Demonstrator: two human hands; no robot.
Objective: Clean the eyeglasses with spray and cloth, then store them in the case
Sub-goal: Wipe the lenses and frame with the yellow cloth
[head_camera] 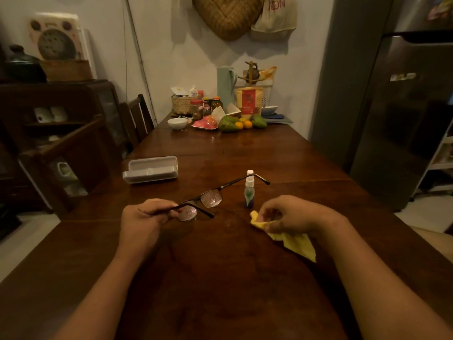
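L hand (143, 217) fingers tight round eyeglasses (212, 198) — R hand (294, 213) fingers pinch-tight on cloth (296, 242)

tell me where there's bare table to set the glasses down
Bare wood lies between the case and the spray bottle, beyond the eyeglasses. The widest free patch of table is nearest the person, below the left hand and the yellow cloth. The far end, with fruit and jars, is crowded.
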